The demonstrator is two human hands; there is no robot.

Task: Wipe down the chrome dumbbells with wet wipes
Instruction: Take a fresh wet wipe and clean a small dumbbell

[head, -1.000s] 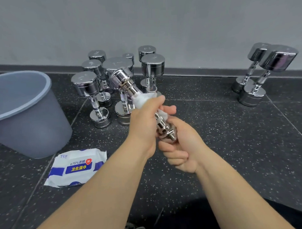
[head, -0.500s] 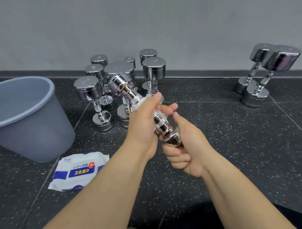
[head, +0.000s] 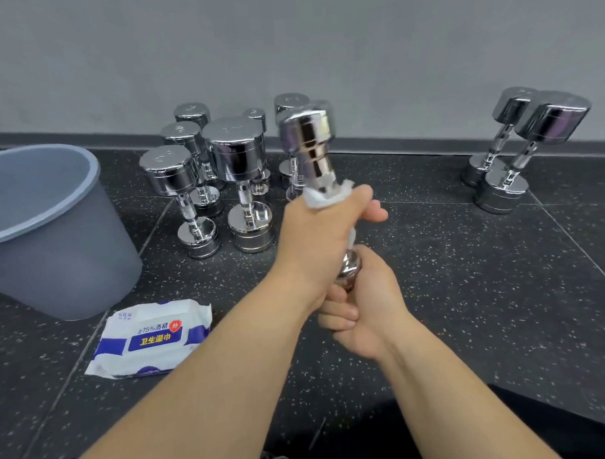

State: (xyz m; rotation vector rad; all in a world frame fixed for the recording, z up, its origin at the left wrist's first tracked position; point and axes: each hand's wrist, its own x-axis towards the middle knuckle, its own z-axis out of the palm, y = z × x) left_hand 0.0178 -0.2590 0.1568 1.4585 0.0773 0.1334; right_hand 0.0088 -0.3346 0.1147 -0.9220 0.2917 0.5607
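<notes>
The left hand (head: 315, 242) is curled around a white wet wipe (head: 322, 198) wrapped on the handle of a shiny chrome dumbbell (head: 308, 140). It is held nearly upright above the dark speckled floor (head: 468, 292). The right hand (head: 369, 316) grips its lower head.

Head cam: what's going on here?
A person is wiping a chrome dumbbell, held up nearly upright. The left hand grips its handle through a white wipe. The right hand holds the lower head. A cluster of other dumbbells stands on end on the floor behind, and a pair stands apart at the right. A wipes pack lies beside a grey bin.
</notes>
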